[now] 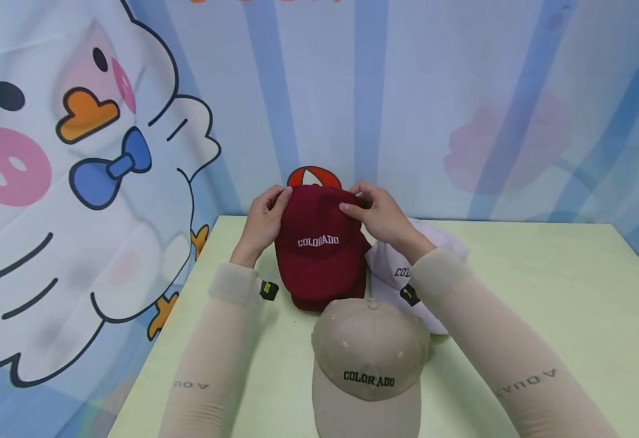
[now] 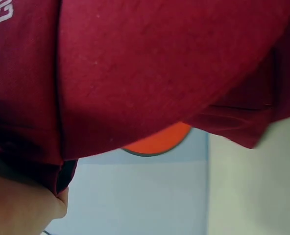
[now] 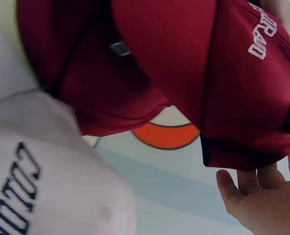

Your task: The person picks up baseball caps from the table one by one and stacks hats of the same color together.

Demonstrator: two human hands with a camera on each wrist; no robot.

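A dark red cap [image 1: 319, 213] with white COLORADO lettering stands tilted, its brim toward me. My left hand [image 1: 265, 218] grips its left side, thumb on the front. On the opposite side my right hand [image 1: 381, 216] holds the crown with the thumb in front and the other fingers behind. In the right wrist view those fingers [image 3: 248, 181] curl under the cap's edge. Behind and below the held cap is a second dark red cap [image 3: 110, 93], mostly hidden in the head view. A white cap [image 1: 387, 261] lies beside them, partly covered by my right forearm.
Nearer to me on the pale yellow table [image 1: 544, 316] sits a beige cap [image 1: 371, 340] with dark COLORADO lettering. A printed cloth backdrop [image 1: 418, 109] rises along the table's back and left edges.
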